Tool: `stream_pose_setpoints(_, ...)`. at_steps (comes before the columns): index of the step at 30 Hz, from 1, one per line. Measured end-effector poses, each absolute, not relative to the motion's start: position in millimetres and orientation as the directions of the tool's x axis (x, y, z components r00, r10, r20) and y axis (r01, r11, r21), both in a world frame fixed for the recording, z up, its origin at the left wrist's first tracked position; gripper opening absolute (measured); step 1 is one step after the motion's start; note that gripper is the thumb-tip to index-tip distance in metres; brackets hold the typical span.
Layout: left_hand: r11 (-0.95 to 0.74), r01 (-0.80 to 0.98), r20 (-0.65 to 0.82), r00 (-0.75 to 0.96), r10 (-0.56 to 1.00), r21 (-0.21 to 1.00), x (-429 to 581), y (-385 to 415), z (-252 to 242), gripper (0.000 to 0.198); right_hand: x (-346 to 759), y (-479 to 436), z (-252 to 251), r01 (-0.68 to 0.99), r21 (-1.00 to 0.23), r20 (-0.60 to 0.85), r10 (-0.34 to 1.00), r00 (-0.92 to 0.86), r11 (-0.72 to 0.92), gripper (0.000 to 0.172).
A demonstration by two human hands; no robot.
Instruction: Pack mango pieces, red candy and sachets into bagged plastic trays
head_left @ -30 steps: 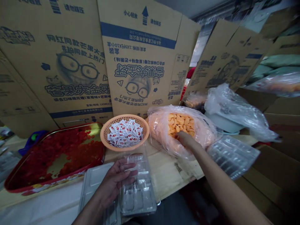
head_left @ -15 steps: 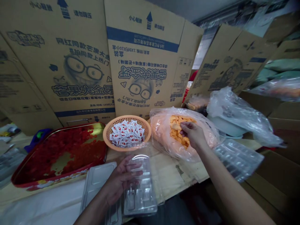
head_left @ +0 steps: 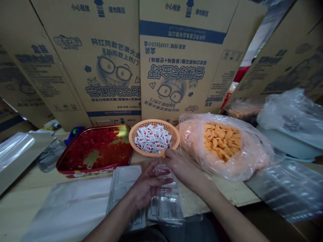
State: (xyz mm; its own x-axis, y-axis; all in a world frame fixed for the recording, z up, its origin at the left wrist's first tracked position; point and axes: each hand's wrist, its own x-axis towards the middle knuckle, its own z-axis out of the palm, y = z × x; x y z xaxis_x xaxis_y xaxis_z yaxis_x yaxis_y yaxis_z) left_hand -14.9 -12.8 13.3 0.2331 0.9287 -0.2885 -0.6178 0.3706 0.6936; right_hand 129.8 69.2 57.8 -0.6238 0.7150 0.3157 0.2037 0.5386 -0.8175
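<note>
My left hand (head_left: 147,184) grips a clear plastic clamshell tray (head_left: 165,201) at the table's front edge, fingers curled over its rim. My right hand (head_left: 178,164) is closed in a pinch on a small orange snack piece (head_left: 163,154), held over the far end of that tray, just in front of the orange basket (head_left: 154,126) of small red-and-white sachets. A clear bag of orange snack pieces (head_left: 222,141) lies to the right of my right hand.
A red and gold tin tray (head_left: 94,151) of red pieces sits at the left. Empty clear trays (head_left: 122,188) lie beside my left hand; more lie at right (head_left: 290,191). Printed cardboard boxes (head_left: 176,57) wall the back. A bagged bowl (head_left: 290,124) stands at far right.
My right hand has left the bag of orange pieces and moved left and down to the clamshell tray, carrying a piece. The view has shifted so that everything sits further right.
</note>
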Motion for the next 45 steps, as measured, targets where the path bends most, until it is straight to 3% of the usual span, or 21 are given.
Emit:
stream_pose_setpoints(4,0.366,-0.635,-0.281,0.236,0.93,0.68,-19.4,-13.7,12.4,0.059,129.4,61.0,52.7,0.292,-0.543,0.368,0.536,-0.76,0.787,0.024)
stream_pose_setpoints(6,0.385,-0.631,-0.312,0.23,0.922,0.673,-23.3,-14.7,12.5,0.061,142.5,68.1,57.1,0.344,-0.51,0.446,0.584,-0.678,0.789,0.026)
stream_pose_setpoints(8,0.395,-0.629,-0.325,0.23,0.917,0.669,-27.6,-15.7,12.3,0.065,165.2,87.4,60.2,0.494,-0.524,0.542,0.719,-0.435,0.694,0.025)
stream_pose_setpoints(10,0.395,-0.626,-0.324,0.231,0.917,0.672,-31.4,-16.2,11.4,0.066,195.3,117.3,58.9,0.686,-0.539,0.573,0.81,-0.127,0.489,0.027)
stream_pose_setpoints(13,0.395,-0.623,-0.334,0.22,0.917,0.676,-35.1,-16.4,9.3,0.068,239.7,167.9,48.7,0.858,-0.504,0.368,0.924,0.107,0.101,0.031)
stream_pose_setpoints(18,0.381,-0.641,-0.341,0.192,0.92,0.667,-38.4,-19.7,7.4,0.072,255.7,218.3,28.5,0.824,-0.564,0.231,0.968,0.1,0.049,0.012)
stream_pose_setpoints(23,0.36,-0.645,-0.34,0.162,0.926,0.674,-46.5,-25.3,9.3,0.068,241.0,217.9,21.2,0.729,-0.684,0.165,0.98,0.111,0.033,0.009)
stream_pose_setpoints(27,0.343,-0.626,-0.325,0.148,0.934,0.7,-53.9,-26.4,7.3,0.067,248.8,201.4,25.2,0.623,-0.782,0.214,0.94,0.265,0.002,0.011)
stream_pose_setpoints(30,0.335,-0.622,-0.315,0.146,0.938,0.708,-56.7,-26.1,5.5,0.066,248.1,179.3,38.3,0.518,-0.853,0.297,0.874,0.384,0.062,0.023)
stream_pose_setpoints(33,0.335,-0.619,-0.298,0.166,0.94,0.711,-57.8,-26.9,6.2,0.064,224.3,148.2,56.7,0.213,-0.953,0.272,0.914,0.3,0.214,0.034)
stream_pose_setpoints(36,0.325,-0.623,-0.28,0.172,0.944,0.712,-59.0,-29.8,8.3,0.064,179.3,115.6,68.8,0.012,-0.987,0.157,0.987,-0.043,0.158,0.043)
stream_pose_setpoints(40,0.311,-0.643,-0.287,0.146,0.947,0.7,-63.0,-38.0,11.8,0.069,116.2,89.2,63.0,0.077,-0.987,0.107,0.933,-0.343,0.142,0.03)
stream_pose_setpoints(45,0.302,-0.657,-0.318,0.099,0.943,0.69,-75.1,-49.8,12.3,0.076,74.0,85.6,40.3,0.23,-0.952,0.085,0.896,-0.435,0.202,0.016)
